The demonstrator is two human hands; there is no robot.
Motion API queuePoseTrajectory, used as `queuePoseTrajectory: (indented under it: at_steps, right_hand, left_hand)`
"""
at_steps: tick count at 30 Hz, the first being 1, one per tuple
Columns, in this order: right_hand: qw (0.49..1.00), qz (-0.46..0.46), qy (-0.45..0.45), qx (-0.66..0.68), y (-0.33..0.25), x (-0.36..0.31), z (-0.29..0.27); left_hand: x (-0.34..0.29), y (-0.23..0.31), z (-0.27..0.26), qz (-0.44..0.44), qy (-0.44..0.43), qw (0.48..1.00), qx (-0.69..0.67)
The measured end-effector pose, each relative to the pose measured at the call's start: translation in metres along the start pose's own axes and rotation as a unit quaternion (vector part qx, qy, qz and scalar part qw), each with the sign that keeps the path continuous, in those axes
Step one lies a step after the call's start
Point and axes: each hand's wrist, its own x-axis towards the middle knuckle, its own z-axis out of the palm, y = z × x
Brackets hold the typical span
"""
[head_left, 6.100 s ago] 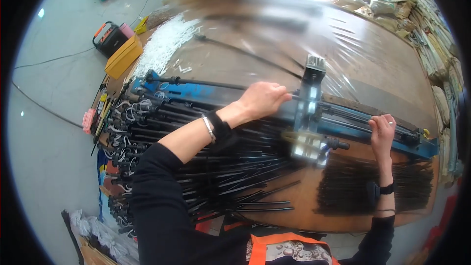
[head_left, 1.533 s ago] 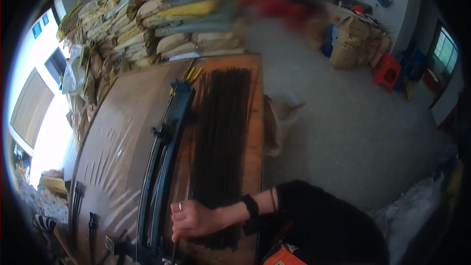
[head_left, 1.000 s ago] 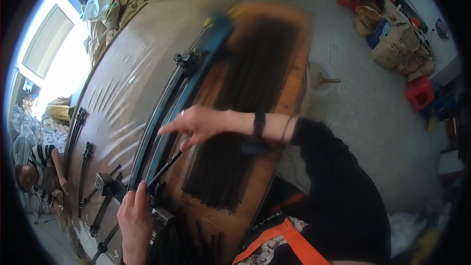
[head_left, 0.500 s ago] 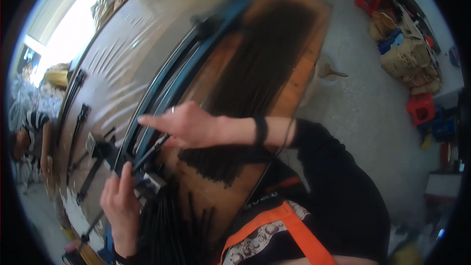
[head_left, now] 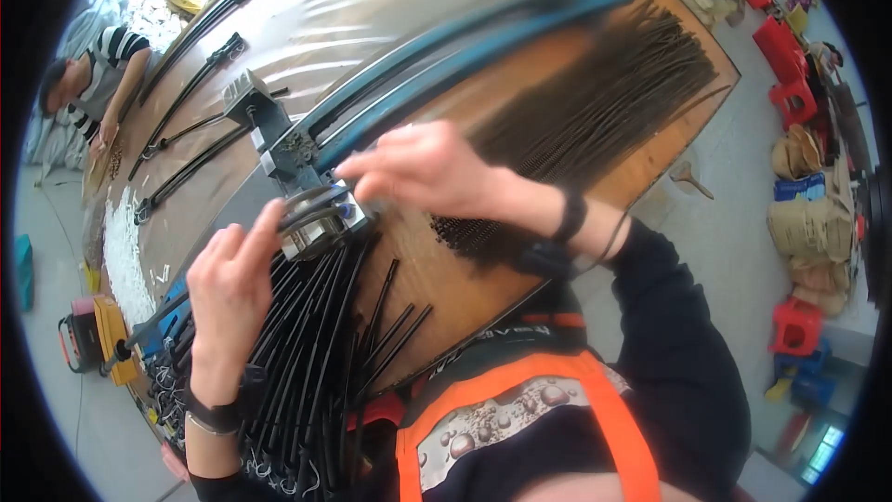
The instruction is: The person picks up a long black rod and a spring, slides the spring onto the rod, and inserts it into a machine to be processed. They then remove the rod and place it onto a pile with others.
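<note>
My left hand (head_left: 230,284) is closed around a slim black rod (head_left: 153,323), which runs out past the hand to the lower left. Its fingertips are at a small metal fixture (head_left: 316,234) with dark curved pieces and blue parts on it. Just above the fixture's right side is my right hand (head_left: 423,167), blurred, fingers curled and thumb near the forefinger; what lies in them I cannot make out. Beyond the fixture a grey metal block (head_left: 249,98) stands at the near end of a long blue twin-rail frame (head_left: 409,98).
Many black rods (head_left: 302,344) lie below the fixture. A wide bundle of thin dark rods (head_left: 595,93) covers the wooden board (head_left: 423,284). White small pieces (head_left: 125,256) are scattered at left. Another person (head_left: 102,74) works at the table's far left. Red stools (head_left: 794,325) stand right.
My view has swung, so the rails lie flatter and farther right. My right hand has come off the rails to beside the fixture; the left has stayed close to it.
</note>
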Motion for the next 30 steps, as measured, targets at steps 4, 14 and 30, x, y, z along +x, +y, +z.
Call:
queuePoseTrajectory:
  at_steps: [4,14,30]
  right_hand:
    - [0.998,-0.025,0.030,-0.055,0.016,0.003,-0.015]
    - [0.991,0.018,0.049,-0.122,0.060,-0.007,-0.003]
    - [0.983,0.037,-0.176,0.033,0.003,0.143,0.156]
  left_hand:
    - [-0.010,0.001,0.002,0.014,0.014,1.000,0.013]
    - [-0.047,-0.065,-0.010,-0.132,0.144,0.981,0.001]
    - [-0.155,-0.129,-0.067,-0.235,0.137,0.960,0.060]
